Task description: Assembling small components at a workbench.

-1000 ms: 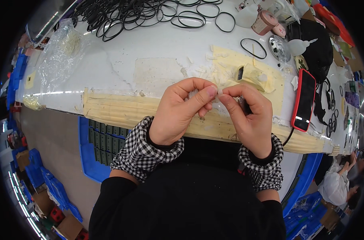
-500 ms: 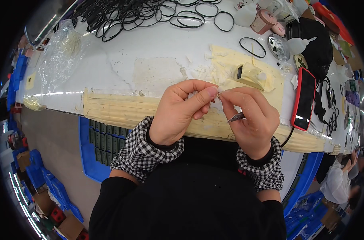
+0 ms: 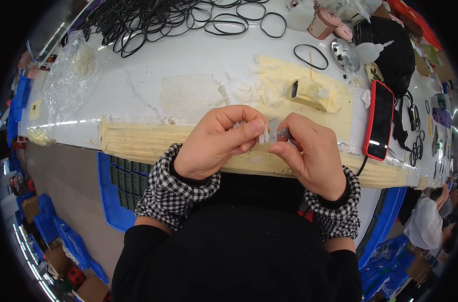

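Note:
Above the table's front edge, my left hand (image 3: 220, 135) pinches a small white strip (image 3: 263, 135) between thumb and fingers. Just right of it is my right hand (image 3: 314, 151), its fingers curled around a small grey metal tool (image 3: 284, 134). Most of that tool is hidden by the fingers, so its kind does not show. A small gap separates the tool from the strip. Beyond the hands lies a yellow sheet (image 3: 339, 113), with a tape-wrapped block (image 3: 309, 93) on it and white scraps (image 3: 246, 91) at its left.
Black rubber rings (image 3: 138, 22) are heaped at the back left, near a crumpled clear plastic bag (image 3: 73, 70). To the right lies a red-cased phone (image 3: 380, 120) with a cable. A blue crate (image 3: 110, 201) of dark green parts stands below the table. Another person (image 3: 423, 224) is at far right.
My hands have moved slightly apart. The white strip now shows more in my left fingers. My right hand has turned, bringing the metal tool from below its fingers up toward the fingertips.

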